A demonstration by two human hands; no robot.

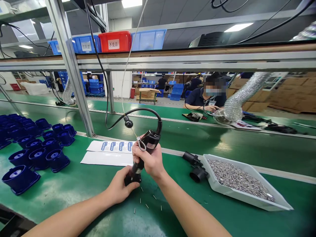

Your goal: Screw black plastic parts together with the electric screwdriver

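My right hand is wrapped round a black electric screwdriver, which hangs from a thin cord and trails a black cable. The tool is tilted, its lower end down at a small black plastic part on the green bench. Thumb and fingers of my left hand grip that part at its side; much of it is hidden by the hand and the tool. Several loose screws lie on the bench just in front of it. A sheet of printed labels lies behind my left hand.
Many dark blue plastic housings stand at the left. To the right, a white tray holds a heap of screws, beside black plastic fittings. A metal post rises at left; a person sits across the bench near a foil duct.
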